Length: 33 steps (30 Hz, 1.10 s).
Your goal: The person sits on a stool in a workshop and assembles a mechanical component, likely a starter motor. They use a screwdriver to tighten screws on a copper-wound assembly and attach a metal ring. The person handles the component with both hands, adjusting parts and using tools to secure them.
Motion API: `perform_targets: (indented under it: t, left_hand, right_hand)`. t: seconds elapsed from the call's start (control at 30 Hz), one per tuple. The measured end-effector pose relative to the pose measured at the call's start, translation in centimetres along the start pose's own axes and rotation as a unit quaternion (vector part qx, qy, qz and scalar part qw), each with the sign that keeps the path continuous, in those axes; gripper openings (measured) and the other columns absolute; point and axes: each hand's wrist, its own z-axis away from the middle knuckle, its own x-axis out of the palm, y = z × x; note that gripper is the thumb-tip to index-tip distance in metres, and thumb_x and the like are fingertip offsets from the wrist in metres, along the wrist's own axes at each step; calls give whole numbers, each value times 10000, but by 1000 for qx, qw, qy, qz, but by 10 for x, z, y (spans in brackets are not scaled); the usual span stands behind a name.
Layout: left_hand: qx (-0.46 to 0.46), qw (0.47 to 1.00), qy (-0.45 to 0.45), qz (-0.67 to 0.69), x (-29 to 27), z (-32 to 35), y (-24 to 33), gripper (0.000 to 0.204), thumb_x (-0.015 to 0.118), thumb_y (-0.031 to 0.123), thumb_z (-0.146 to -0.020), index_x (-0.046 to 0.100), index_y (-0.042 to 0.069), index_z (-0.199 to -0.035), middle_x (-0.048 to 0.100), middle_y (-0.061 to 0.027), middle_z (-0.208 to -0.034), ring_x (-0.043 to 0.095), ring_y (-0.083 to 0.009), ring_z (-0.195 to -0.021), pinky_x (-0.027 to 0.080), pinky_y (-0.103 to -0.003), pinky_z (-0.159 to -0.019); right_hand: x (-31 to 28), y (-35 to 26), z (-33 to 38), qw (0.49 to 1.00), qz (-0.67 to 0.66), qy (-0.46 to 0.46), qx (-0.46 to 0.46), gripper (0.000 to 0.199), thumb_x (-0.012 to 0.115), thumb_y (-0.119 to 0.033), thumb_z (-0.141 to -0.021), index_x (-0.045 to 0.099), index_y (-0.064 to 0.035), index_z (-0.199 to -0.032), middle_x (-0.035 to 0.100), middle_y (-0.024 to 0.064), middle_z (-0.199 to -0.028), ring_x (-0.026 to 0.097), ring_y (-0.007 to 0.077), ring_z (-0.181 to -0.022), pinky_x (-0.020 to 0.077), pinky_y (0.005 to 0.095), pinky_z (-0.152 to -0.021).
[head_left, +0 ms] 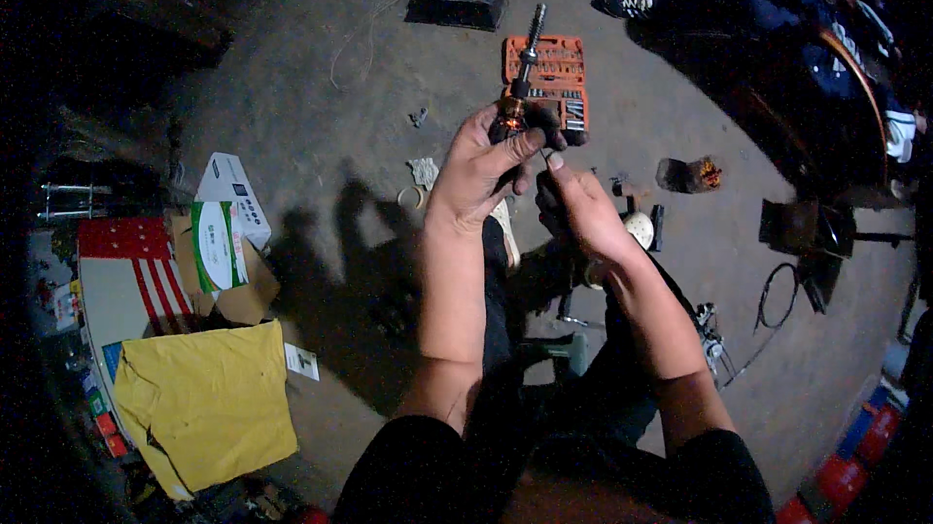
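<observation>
My left hand (466, 169) is closed around the lower end of a long metal shaft (528, 62). The shaft tilts up and away, with spiral grooves or a coil at its top and a copper-coloured band by my fingers. A dark body at its lower end is partly hidden by my hand. Close beside it, my right hand (588, 208) is closed, thumb pressed against the fingers near a small dark piece I cannot make out. Beyond the shaft lies an open orange socket set case (573, 67) on the floor, with rows of metal sockets.
A car battery (457, 4) stands farther off, and another person's shoe (627, 5) is at upper right. To the left are a yellow cloth (209, 412), a cardboard box (243, 296) and a white box (233, 189). A dark part with copper-coloured bits (690, 174) and a cable loop (777, 300) lie right.
</observation>
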Motion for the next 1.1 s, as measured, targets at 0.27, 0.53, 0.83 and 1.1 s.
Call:
perform_targets:
  t: [0.27, 0.53, 0.83, 1.1]
  left_hand:
    - [-10, 1000, -15, 8, -10, -1, -2, 295, 682, 158, -764, 567, 34, -1006, 623, -60, -834, 496, -36, -512, 340, -143, -381]
    - [-25, 997, -55, 40, -23, -4, -10, 237, 665, 129, -783, 579, 46, -988, 639, -65, -829, 535, -46, -564, 375, -157, -400]
    - [-77, 990, -67, 94, -49, -9, -43, 237, 652, 84, -781, 579, 36, -1001, 629, -61, -833, 502, -50, -511, 363, -157, -392]
    - [-76, 980, -120, 137, -62, -14, -66, 270, 628, 77, -790, 556, 35, -1047, 638, -104, -909, 452, -43, -433, 324, -150, -359]
  right_hand:
    - [3, -2, -3, 994, -76, -36, 65, 428, 400, -458, -913, 423, -110, -664, 360, -37, -555, 317, 84, -475, 235, 233, -444]
    - [5, 5, -3, 989, -106, -43, 95, 440, 381, -464, -914, 360, -133, -626, 324, -40, -534, 277, 87, -434, 208, 240, -414]
    - [-8, 37, -6, 982, -104, -62, 144, 464, 377, -495, -910, 319, -148, -608, 280, -48, -514, 254, 81, -417, 197, 230, -393]
    - [-18, 47, -10, 986, -75, -64, 136, 490, 367, -524, -902, 280, -151, -598, 246, -57, -514, 245, 74, -405, 201, 225, -383]
